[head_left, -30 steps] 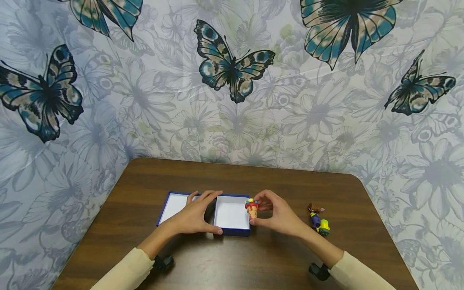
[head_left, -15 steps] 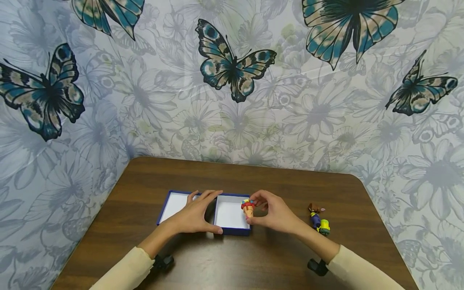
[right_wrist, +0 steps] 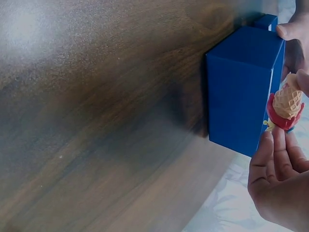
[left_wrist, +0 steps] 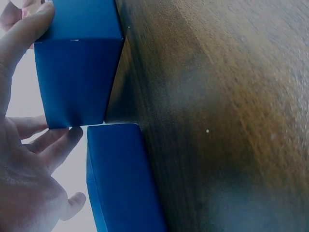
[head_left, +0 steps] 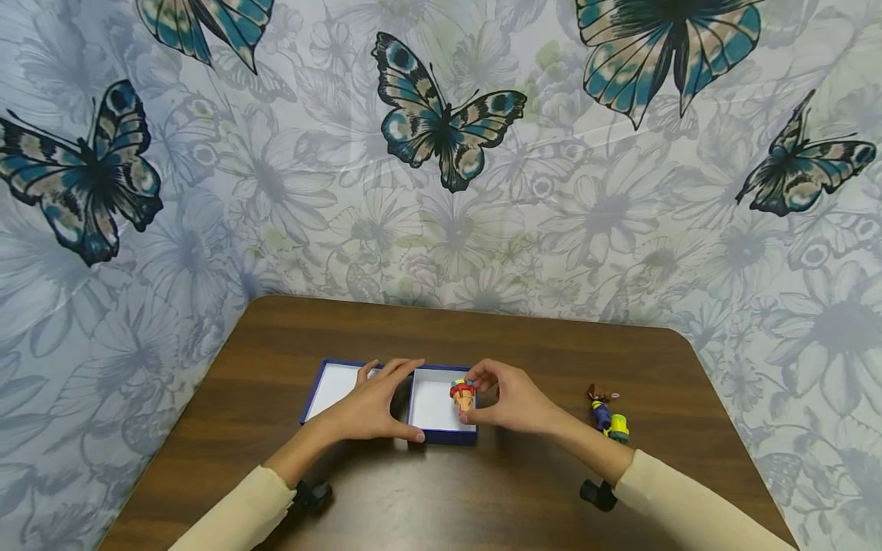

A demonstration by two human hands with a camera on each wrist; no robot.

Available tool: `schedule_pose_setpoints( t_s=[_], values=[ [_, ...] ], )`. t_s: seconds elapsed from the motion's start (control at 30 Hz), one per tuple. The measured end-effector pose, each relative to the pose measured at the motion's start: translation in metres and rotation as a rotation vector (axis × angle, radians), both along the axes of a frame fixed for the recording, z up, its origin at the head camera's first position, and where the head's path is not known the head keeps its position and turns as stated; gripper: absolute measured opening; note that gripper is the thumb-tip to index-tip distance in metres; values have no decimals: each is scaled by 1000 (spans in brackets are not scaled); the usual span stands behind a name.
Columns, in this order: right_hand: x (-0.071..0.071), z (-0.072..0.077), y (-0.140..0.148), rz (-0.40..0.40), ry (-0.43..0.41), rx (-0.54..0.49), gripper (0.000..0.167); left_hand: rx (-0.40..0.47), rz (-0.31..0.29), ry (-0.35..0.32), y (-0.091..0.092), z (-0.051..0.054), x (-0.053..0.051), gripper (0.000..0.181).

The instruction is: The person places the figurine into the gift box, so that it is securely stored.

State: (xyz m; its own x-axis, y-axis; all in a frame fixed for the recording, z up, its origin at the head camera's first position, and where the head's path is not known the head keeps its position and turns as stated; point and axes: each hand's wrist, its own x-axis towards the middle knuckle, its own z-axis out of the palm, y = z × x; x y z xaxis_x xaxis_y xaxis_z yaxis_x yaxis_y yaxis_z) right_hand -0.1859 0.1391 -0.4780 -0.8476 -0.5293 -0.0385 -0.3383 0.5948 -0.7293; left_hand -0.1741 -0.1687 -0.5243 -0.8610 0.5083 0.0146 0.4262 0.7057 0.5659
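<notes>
In the head view, my right hand [head_left: 513, 396] pinches a small toy ice cream cone [head_left: 462, 396] between thumb and fingertips, over the right part of an open blue box [head_left: 451, 438] with a white inside. The right wrist view shows the toy's waffle cone [right_wrist: 288, 101] and red topping, tilted top-down there, beside the box wall. My left hand [head_left: 372, 405] spans the box's left end, thumb at the front wall and fingers toward the back. Under that hand lies the shallower blue lid [head_left: 313, 394], white inside up, partly hidden by the hand and wrist.
At the right of the brown table [head_left: 441, 497] lie a toy figure [head_left: 601, 415] with brown hair and purple clothing, and a yellow-green toy piece [head_left: 619, 427] touching or close to it. The right forearm passes just in front of them. A butterfly-patterned cloth [head_left: 482, 252] hangs behind the table.
My right hand has moved a little left, carrying the toy ice cream cone from the box's right edge to over its inside. The left hand and the box have stayed in place.
</notes>
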Motion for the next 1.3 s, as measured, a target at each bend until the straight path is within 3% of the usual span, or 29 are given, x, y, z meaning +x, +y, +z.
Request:
schedule_pose_setpoints(
  t_s=[0.47, 0.73, 1.03, 1.3],
  values=[
    [-6, -3, -14, 30, -22, -8, 56, -6, 5, 1, 0, -2, -1, 123],
    [-6, 0, -24, 10, -33, 12, 55, 0, 5, 1, 0, -2, 0, 123],
    [-9, -4, -32, -29, 2, 35, 51, 4, 2, 5, 1, -1, -1, 123],
    [-3, -5, -40, -74, 40, 63, 52, 3, 6, 3, 1, -1, 1, 123]
  ],
)
